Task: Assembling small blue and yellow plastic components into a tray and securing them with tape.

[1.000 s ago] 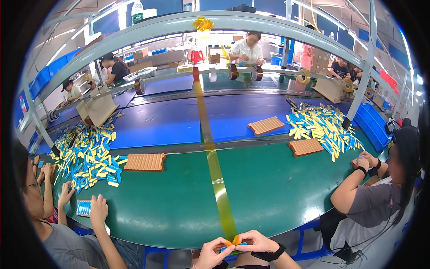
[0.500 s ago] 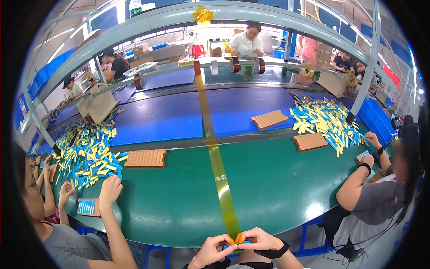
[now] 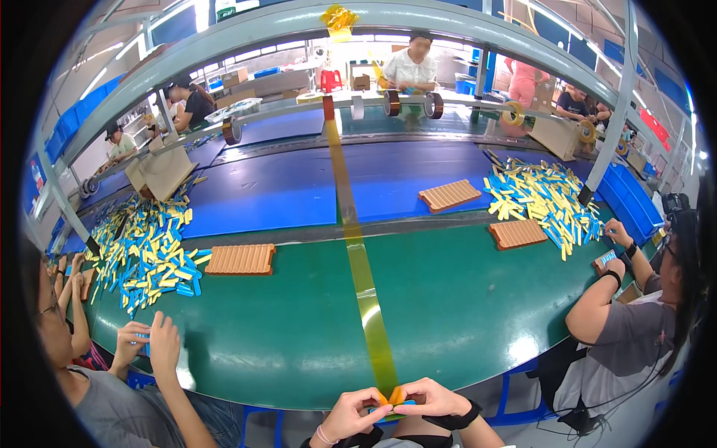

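Note:
At the near edge of the green table, my left hand point(image 3: 354, 415) and my right hand point(image 3: 435, 399) meet, thumbs and fingers pinched around a small flat blue piece point(image 3: 403, 408). Orange covers, looking like finger cots point(image 3: 396, 394), sit on the index fingertips. Most of the blue piece is hidden by my fingers. A long strip of amber see-through tape point(image 3: 361, 287) runs from the overhead rail down to just behind my fingertips. Whether it touches the blue piece I cannot tell.
Piles of yellow and blue strips lie left point(image 3: 153, 250) and right point(image 3: 541, 201). Ribbed brown trays point(image 3: 240, 260) rest on the table. Tape rolls point(image 3: 391, 103) hang from the rail. Co-workers sit on both sides; the left one's hands point(image 3: 153, 343) are over the table edge.
My hands have hardly moved and still pinch the blue piece. The left co-worker's hands have drawn together nearer the edge; the brown tray there no longer shows lying flat.

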### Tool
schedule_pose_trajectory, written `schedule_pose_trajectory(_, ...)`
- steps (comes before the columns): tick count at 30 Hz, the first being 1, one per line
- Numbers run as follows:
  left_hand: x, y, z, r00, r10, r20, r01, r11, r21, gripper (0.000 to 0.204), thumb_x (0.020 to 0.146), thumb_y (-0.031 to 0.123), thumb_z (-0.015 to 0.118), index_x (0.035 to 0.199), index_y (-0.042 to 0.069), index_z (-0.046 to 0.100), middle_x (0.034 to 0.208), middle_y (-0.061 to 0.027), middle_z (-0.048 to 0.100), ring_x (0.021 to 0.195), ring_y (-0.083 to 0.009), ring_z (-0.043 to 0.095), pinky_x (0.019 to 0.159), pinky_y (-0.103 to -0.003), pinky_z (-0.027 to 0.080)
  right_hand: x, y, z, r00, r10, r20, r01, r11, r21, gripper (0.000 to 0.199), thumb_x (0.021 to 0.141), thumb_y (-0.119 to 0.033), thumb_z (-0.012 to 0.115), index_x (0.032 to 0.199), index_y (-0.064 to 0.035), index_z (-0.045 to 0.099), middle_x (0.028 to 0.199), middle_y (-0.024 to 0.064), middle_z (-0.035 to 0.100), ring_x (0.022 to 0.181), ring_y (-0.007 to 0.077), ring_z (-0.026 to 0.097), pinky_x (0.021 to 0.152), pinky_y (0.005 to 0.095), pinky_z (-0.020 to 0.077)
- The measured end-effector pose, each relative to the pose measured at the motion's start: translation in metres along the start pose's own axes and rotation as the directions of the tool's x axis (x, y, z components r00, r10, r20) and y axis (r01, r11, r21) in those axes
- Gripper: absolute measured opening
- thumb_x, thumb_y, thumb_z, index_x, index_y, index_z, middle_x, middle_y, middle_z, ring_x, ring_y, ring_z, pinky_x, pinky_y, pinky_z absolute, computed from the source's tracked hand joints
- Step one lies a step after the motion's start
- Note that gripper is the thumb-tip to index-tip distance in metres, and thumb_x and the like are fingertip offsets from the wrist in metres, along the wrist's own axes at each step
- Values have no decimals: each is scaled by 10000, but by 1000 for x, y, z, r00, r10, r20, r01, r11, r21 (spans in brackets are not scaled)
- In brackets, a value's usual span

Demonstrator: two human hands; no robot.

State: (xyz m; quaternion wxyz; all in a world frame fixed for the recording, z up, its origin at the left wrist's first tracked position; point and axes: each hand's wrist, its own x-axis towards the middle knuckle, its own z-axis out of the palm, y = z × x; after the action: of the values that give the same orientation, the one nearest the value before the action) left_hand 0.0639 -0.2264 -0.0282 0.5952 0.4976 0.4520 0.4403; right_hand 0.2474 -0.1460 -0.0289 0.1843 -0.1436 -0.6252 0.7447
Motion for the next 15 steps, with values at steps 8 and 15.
schedule_pose_trajectory(8, -1, -2, -1, 999, -50, -13, 51, 999, 16, 104, 778, 9, 583, 857, -51, 551, 857, -60, 572, 774, -100, 532, 694, -232, 438, 0, 4, -2, 999, 24, 26, -25, 1000, 17, 123, 815, -105, 568, 851, 13, 569, 808, 8, 550, 725, 59, 471, 620, 193, 390)
schedule_pose_trajectory(15, 1, -2, -1, 1000, 0, 4, 0, 1000, 4, 99, 775, 2, 582, 856, -50, 554, 852, -62, 577, 772, -99, 533, 692, -230, 438, 1, 2, -1, 1000, -2, 21, 1, 999, 48, 128, 813, -108, 572, 848, 15, 569, 809, 9, 554, 719, 57, 474, 621, 196, 394)
